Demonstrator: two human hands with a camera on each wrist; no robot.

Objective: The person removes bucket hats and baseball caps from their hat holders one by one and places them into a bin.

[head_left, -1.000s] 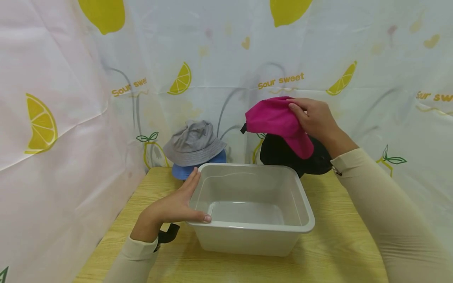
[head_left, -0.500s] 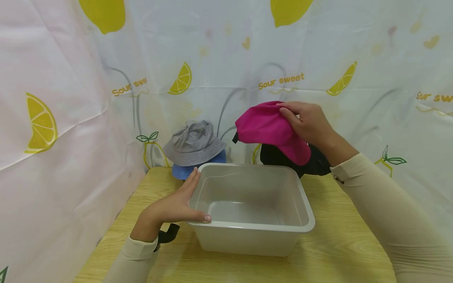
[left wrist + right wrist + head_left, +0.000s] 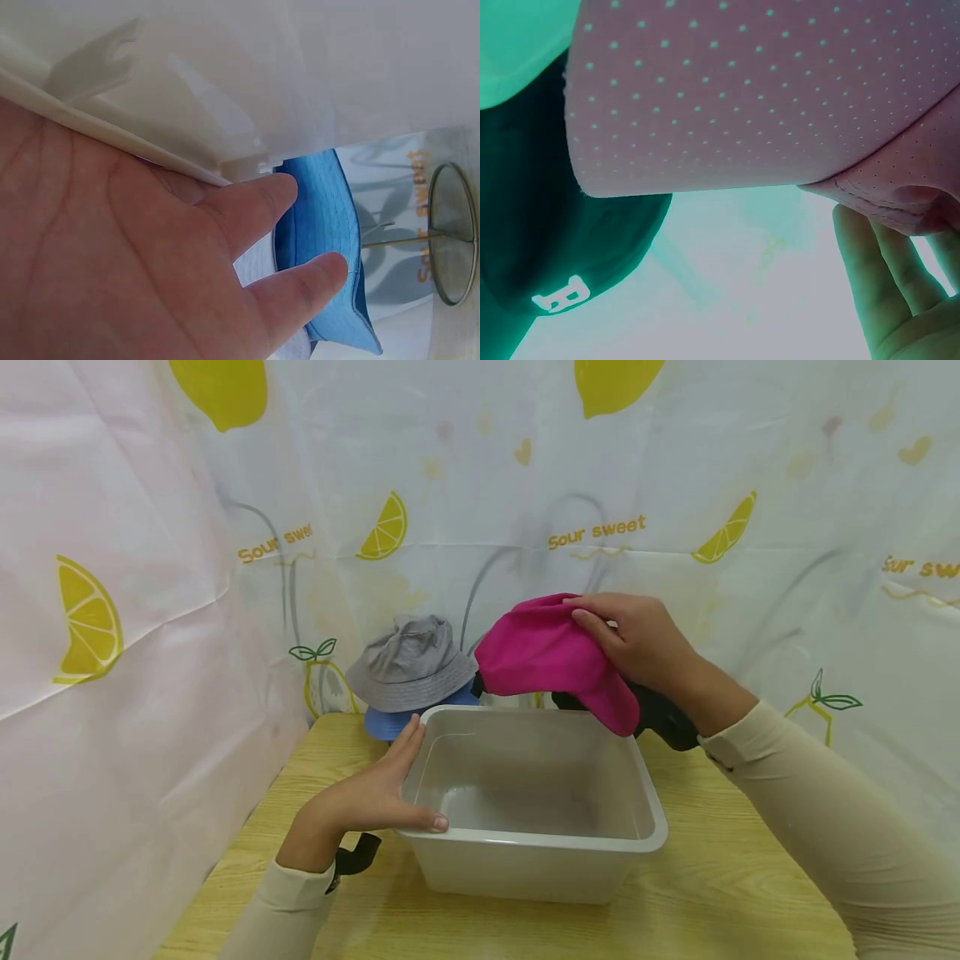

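My right hand [image 3: 637, 639] pinches the crown of a bright pink cap [image 3: 536, 647], thumb on the near side. The cap hangs above the back rim of a beige plastic basin [image 3: 525, 868], brim pointing down and right. In the right wrist view the cap's dotted brim [image 3: 742, 105] fills the top, with fingers [image 3: 870, 277] at its crown. My left hand [image 3: 367, 802] rests against the basin's left front corner, thumb along the near rim. In the left wrist view its fingers [image 3: 255, 210] extend along the outer wall [image 3: 202, 90].
A grey bucket hat [image 3: 412, 668] sits over a blue hat [image 3: 386, 725] behind the basin's left side. Behind its right side is a black cap [image 3: 671, 718], with a white letter patch in the right wrist view. A wire stand [image 3: 454, 232] has a round base. The table [image 3: 720, 827] is wood-patterned.
My right hand has brought the pink cap left and down, from in front of the black cap to above the basin's back rim. My left hand and the basin have stayed put.
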